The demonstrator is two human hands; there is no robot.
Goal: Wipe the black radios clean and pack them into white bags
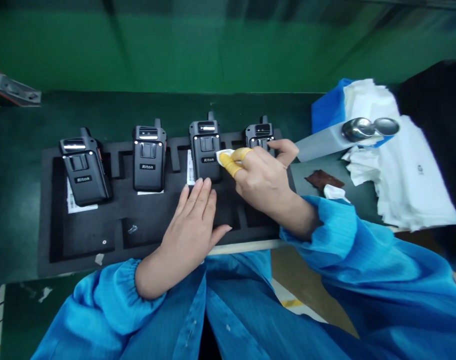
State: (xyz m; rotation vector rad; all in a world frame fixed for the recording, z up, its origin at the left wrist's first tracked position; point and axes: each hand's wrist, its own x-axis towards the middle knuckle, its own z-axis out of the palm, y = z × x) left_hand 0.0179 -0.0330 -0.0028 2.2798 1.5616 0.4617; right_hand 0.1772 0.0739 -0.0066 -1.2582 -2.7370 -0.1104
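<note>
Several black "Riton" radios stand in a black foam tray (51, 210): one at the far left (83, 170), a second (149, 157), a third (205, 150) and a fourth (260, 134) partly behind my right hand. My left hand (192, 220) lies flat and open on the tray, fingertips just below the third radio. My right hand (263, 175), with yellow finger cots, pinches a small white wipe (224, 154) against the third radio's right side.
A stack of white cloths (400, 170) on a blue sheet lies at the right, with a grey dispenser with a metal top (359, 129) beside it. A brown scrap (323, 179) lies nearby. White labels sit under the radios. A green wall rises behind.
</note>
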